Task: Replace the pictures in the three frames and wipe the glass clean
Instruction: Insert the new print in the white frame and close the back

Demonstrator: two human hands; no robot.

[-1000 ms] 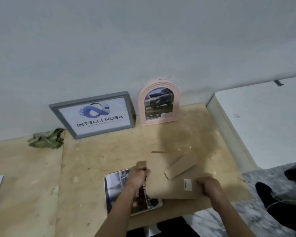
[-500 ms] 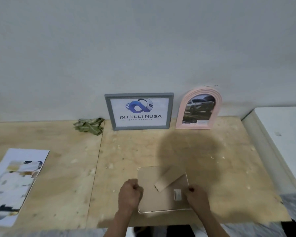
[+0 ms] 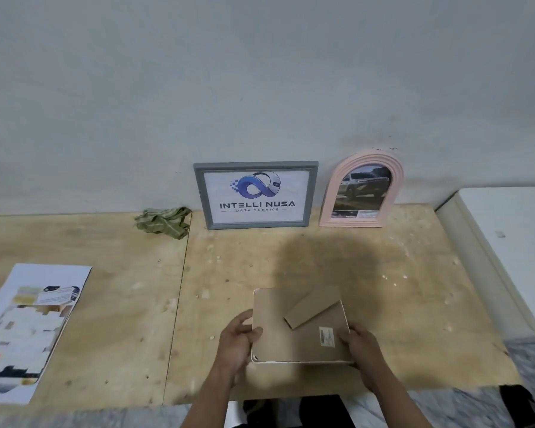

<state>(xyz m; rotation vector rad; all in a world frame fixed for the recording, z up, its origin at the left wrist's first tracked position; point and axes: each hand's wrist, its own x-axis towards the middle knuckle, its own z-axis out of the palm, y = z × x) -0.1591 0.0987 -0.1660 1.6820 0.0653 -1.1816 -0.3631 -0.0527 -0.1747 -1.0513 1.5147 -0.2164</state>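
A white rounded frame lies face down near the front edge of the wooden table, its brown cardboard back and folded stand upward. My left hand grips its left edge and my right hand grips its right edge; the near edge looks slightly lifted. A grey frame with a blue logo print and a pink arched frame with a car picture lean upright against the wall. A crumpled green cloth lies left of the grey frame.
Loose printed pictures lie at the table's front left. A white cabinet top adjoins the table on the right. A seam runs front to back through the tabletop left of the hands.
The cardboard back, earlier held off to the right over the open frame and picture, now sits in the frame. Both hands hold the frame's sides. The view has swung left.
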